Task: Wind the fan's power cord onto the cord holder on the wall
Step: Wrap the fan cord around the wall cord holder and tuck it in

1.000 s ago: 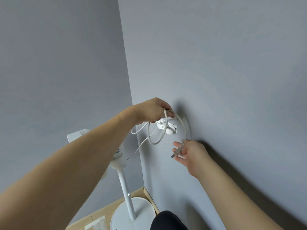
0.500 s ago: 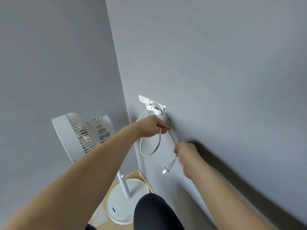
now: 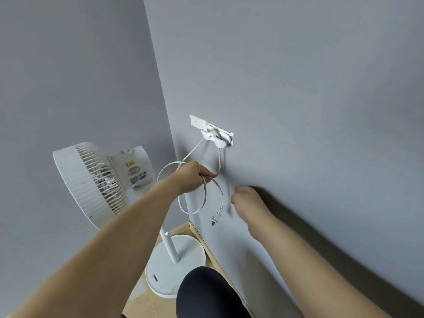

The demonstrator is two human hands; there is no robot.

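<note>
Released by the right hand (image 3: 246, 200), the white cord (image 3: 214, 191) dangles looped from the left hand (image 3: 191, 177)'s closed grip.

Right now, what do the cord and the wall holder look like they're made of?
The cord, gripped by the left hand, looks like white rubbery or vinyl-sheathed cable: matte, hanging in soft loops. The holder looks like hard white moulded plastic, smooth with a faint sheen; its mounting isn't clear.
</note>
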